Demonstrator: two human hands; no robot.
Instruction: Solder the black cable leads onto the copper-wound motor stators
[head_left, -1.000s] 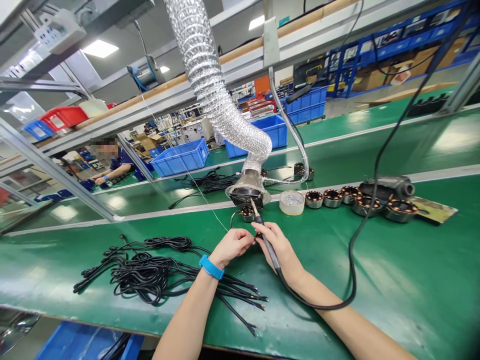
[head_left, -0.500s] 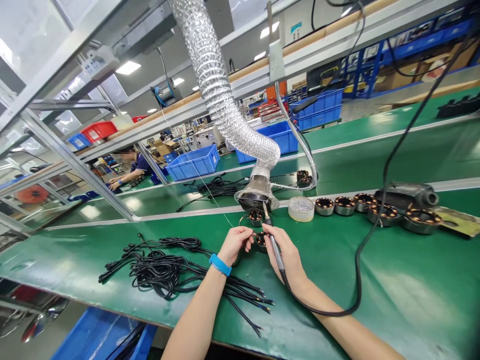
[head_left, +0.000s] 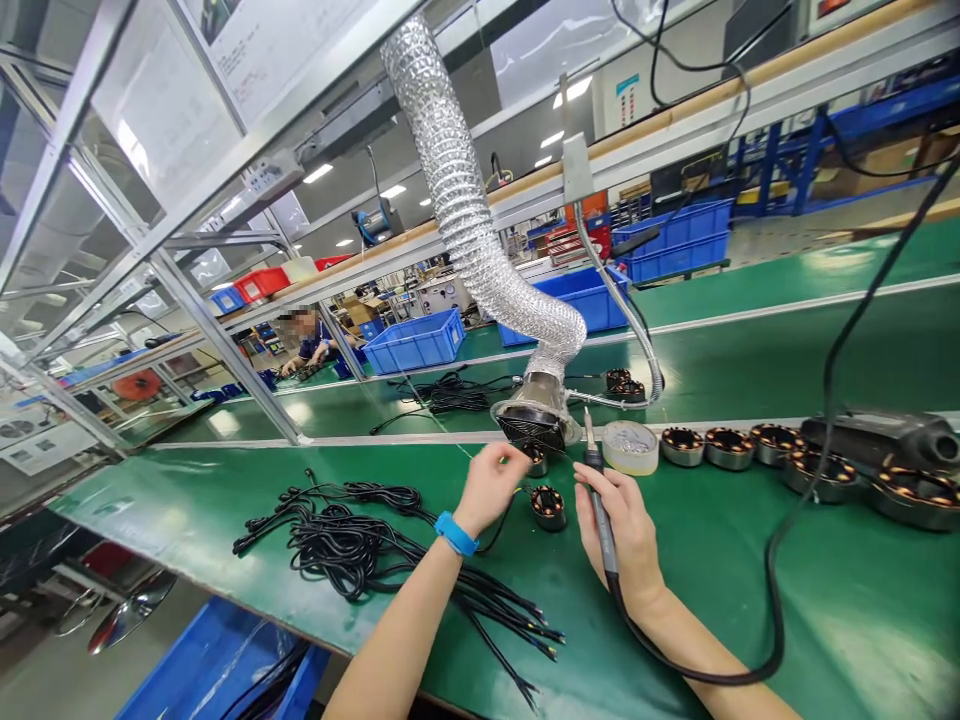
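Observation:
My right hand (head_left: pixel 619 530) is wrapped round a grey soldering iron (head_left: pixel 602 520), its metal tip pointing up and away. My left hand (head_left: pixel 491 485) has thumb and fingertips pinched together; a thin strand seems to run near them, too fine to make out what is held. Between the hands a copper-wound stator (head_left: pixel 548 508) rests on the green bench, with small wires at its left side. Another stator (head_left: pixel 535 460) sits just behind it, in front of the fume extractor hood (head_left: pixel 534 412). A round tub (head_left: pixel 630 447) stands right of the hood.
Bundled black cables (head_left: pixel 337 550) lie on the left of the bench. More stators (head_left: pixel 729 448) line the right, beside a dark grey tool (head_left: pixel 885 442). A silver duct (head_left: pixel 457 190) hangs above the hood. A person (head_left: pixel 311 340) works at the far left, near a blue bin (head_left: pixel 416 342).
My hands have moved apart, the right one going right with the soldering iron, away from the near stator. That stator is now uncovered. The camera view has shifted too.

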